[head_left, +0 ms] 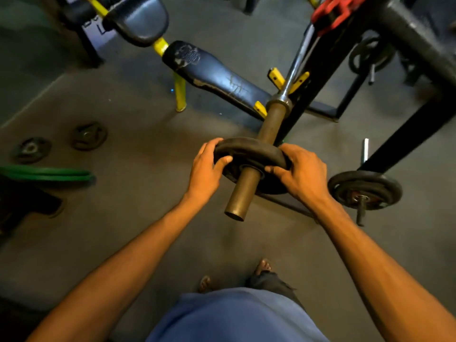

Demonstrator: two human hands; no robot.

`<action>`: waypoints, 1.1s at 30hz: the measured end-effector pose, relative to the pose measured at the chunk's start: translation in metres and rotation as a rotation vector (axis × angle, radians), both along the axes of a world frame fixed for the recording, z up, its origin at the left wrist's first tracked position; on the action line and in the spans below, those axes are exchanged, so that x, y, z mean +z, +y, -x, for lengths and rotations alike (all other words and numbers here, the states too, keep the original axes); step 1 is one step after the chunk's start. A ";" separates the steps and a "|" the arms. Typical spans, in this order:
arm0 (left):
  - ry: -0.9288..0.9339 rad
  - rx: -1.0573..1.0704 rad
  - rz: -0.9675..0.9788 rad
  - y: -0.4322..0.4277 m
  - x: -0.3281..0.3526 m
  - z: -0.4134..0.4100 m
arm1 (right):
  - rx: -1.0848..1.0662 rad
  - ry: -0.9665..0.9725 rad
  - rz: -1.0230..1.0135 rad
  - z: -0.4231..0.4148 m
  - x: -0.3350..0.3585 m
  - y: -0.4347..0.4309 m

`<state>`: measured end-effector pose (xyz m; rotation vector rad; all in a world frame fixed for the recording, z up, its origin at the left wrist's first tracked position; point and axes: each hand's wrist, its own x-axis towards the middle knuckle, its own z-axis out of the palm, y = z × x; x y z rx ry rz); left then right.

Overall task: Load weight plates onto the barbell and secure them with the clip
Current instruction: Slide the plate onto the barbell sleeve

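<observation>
At frame centre, with your left hand [206, 169] and right hand [299, 172] clamped on the plate [246, 150], keep it square and slide it up the sleeve [272, 124] to the collar [280, 101].

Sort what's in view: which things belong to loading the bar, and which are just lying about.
In use: plate, sleeve, left hand, right hand, red clip.
Lying about: two floor plates, green bands, bench, racked plates.
</observation>
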<state>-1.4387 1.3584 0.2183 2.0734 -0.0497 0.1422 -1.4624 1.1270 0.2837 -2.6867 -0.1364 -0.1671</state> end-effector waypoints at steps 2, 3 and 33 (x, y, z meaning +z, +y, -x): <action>0.005 0.004 -0.029 -0.011 0.004 -0.022 | -0.053 0.022 -0.015 -0.016 -0.001 -0.005; 0.017 0.011 -0.039 -0.016 0.006 -0.030 | -0.078 0.034 -0.020 -0.022 -0.002 -0.008; 0.344 0.195 0.401 -0.127 0.026 -0.165 | -0.704 0.422 -1.533 -0.139 -0.032 -0.049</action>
